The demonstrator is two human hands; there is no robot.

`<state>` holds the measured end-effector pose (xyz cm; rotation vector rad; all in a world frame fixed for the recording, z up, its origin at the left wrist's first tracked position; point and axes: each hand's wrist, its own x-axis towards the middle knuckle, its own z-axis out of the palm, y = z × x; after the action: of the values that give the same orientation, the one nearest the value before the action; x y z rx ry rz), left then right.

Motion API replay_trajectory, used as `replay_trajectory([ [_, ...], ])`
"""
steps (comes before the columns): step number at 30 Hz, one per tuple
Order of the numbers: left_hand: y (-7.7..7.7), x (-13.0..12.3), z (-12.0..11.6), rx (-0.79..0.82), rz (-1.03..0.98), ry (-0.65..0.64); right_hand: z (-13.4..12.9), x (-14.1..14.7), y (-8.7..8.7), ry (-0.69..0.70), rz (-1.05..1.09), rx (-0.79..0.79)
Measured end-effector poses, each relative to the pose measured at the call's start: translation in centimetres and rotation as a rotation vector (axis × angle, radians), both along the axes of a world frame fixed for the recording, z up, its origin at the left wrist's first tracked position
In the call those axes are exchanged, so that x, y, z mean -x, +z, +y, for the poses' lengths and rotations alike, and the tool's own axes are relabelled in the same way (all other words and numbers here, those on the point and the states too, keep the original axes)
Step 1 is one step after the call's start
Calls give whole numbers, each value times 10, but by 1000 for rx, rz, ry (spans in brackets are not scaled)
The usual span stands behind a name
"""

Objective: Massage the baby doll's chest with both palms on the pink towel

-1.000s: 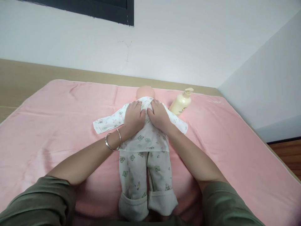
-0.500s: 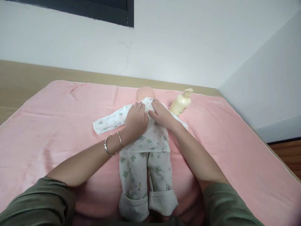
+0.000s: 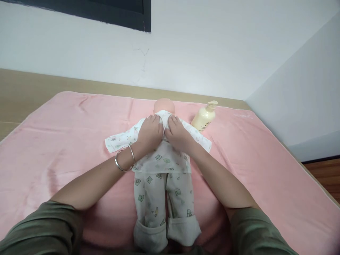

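And here they are, both hands on the doll (image 3: 166, 162), which lies directly under them, its long axis running straight away from the person, right between the two arms. Left hand (image 3: 150, 132) on one half of the upper chest area, right hand (image 3: 179, 134) on the other: an even split, neither one nearer the centre line! Fingers point away, toward the bare head (image 3: 164, 106) just beyond the fingertips; thumbs turn inward, the hands side by side over the patterned shirt (image 3: 172, 161). Resting or pinching the fabric? Cannot tell; the hands themselves hide the undersides. Face up or face down, no telling either.

Out to the sides go the sleeves, the left sleeve (image 3: 121, 140) beyond the left hand, the right sleeve (image 3: 204, 139) beyond the right. Nearer the person than both hands, the trousers (image 3: 152, 199) stretch back between the forearms to wide folded cuffs. The pump bottle (image 3: 204, 118) sits ahead and to the right, closer to the right hand, everything on the pink sheet (image 3: 262, 170).
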<state>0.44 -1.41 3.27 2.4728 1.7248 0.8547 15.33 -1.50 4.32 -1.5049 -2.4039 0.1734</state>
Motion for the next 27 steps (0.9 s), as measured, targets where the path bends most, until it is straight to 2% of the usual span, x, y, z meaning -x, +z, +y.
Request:
replay_trajectory([
  [3, -9, -11, -21, -96, 47, -21, 19, -6, 4, -96, 44, 31],
  [6, -13, -14, -27, -118, 49, -30, 20, -5, 5, -127, 53, -1],
  [9, -8, -6, -11, -64, 17, -28, 2, 3, 0, -130, 25, -53],
  [14, 3, 8, 13, 104, -45, 54, -27, 17, -9, -118, 22, -160],
  [16, 3, 7, 9, 58, -1, 18, -24, 16, -8, -98, 31, -158],
  [19, -1, -2, -11, -34, 70, -14, -3, 7, -3, -84, 48, -79],
  [23, -6, -13, -32, -87, 29, -1, 19, -3, 1, -163, 77, -15],
  [27, -4, -4, -16, -55, 43, -67, 3, 4, -2, -145, 38, -69],
])
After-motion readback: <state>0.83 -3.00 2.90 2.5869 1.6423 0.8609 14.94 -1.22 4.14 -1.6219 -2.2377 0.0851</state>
